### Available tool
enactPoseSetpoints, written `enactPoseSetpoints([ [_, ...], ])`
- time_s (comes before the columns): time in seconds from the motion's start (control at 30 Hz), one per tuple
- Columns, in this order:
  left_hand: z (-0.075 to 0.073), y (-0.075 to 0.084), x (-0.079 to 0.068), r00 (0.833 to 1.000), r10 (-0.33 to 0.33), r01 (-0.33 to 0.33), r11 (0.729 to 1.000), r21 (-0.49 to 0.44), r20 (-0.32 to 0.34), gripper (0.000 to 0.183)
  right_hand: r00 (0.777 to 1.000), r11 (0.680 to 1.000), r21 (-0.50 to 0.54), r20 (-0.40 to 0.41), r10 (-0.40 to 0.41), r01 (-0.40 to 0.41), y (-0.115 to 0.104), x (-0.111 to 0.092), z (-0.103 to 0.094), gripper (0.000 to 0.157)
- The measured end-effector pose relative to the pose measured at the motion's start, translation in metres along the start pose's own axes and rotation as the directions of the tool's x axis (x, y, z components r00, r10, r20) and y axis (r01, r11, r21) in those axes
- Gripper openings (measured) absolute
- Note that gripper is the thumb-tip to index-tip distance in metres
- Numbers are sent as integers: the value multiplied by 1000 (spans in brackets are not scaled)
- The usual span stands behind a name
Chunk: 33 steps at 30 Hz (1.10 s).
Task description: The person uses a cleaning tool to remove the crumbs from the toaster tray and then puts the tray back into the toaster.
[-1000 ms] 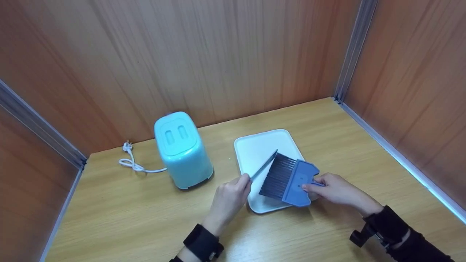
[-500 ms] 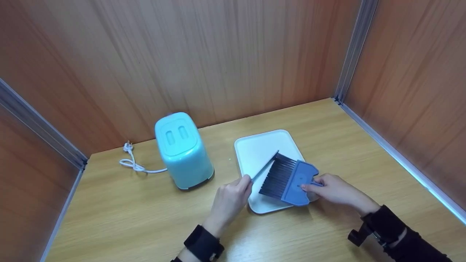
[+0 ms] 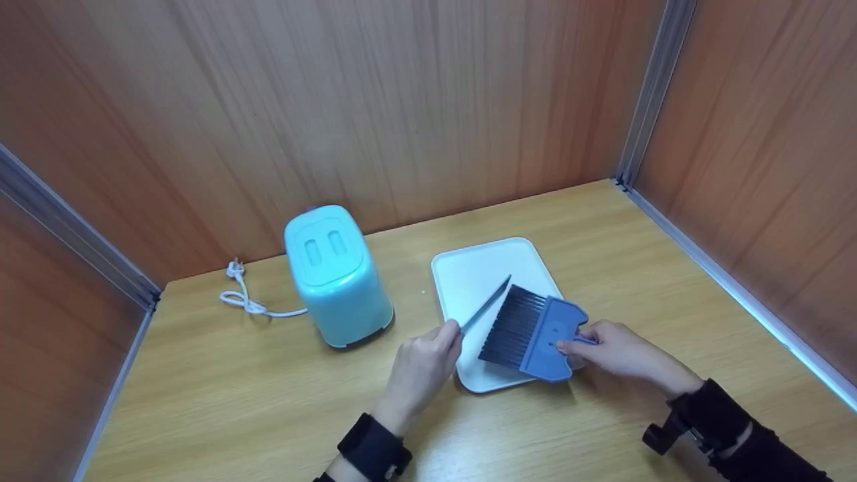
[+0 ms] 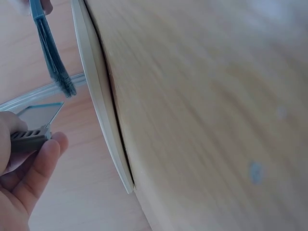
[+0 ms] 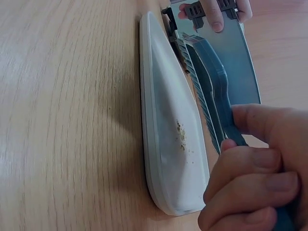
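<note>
My left hand [image 3: 425, 365] grips a thin metal crumb tray [image 5: 240, 62] by its dark slotted end piece [image 4: 31, 137]. In the head view the crumb tray is tilted nearly edge-on over a white tray [image 3: 469, 274]. My right hand [image 3: 612, 348] holds the handle of a blue hand brush [image 3: 556, 335], thumb on top. Its dark bristles [image 3: 514, 321] hang above the white tray, with a narrow gap to the crumb tray's far tip. Brownish crumbs [image 5: 181, 134] lie in the white tray in the right wrist view.
A light blue toaster [image 3: 341, 281] stands left of the white tray, its white cord [image 3: 248, 301] and plug lying beside it. Wooden panels [image 3: 402, 114] enclose the wooden table [image 3: 268, 402] at the back and sides. A pale speck [image 4: 255, 172] shows on the table.
The brush has shifted slightly right, so its bristles now stand apart from the crumb tray's tip, where they overlapped it before. My left hand and the crumb tray have barely moved.
</note>
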<state>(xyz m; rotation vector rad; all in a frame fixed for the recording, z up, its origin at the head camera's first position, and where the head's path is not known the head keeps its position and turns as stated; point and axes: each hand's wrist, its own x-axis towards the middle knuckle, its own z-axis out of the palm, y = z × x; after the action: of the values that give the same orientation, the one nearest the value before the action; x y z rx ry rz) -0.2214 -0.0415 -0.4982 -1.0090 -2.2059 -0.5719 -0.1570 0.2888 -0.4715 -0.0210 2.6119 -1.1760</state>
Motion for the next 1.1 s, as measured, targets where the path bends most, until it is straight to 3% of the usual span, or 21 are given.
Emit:
enactPoseSetpoints([
  [0.17,2,-1,0,1000,21,-21,1000,11,-24,22,998,998,20,-26,-51,52,-2,1,-2,53],
  [0.67,1,0,1,1000,1,-1,1000,-5,9,16,1000,1000,-14,-13,-22,21,1,7,2,53],
  [0.9,0,2,2,1000,19,-19,1000,-4,-17,18,999,1000,-1,37,-12,12,-5,-4,2,52],
  [1.1,1,1,1,999,30,-29,999,19,-36,22,994,996,-10,71,-83,84,-8,-13,2,49],
])
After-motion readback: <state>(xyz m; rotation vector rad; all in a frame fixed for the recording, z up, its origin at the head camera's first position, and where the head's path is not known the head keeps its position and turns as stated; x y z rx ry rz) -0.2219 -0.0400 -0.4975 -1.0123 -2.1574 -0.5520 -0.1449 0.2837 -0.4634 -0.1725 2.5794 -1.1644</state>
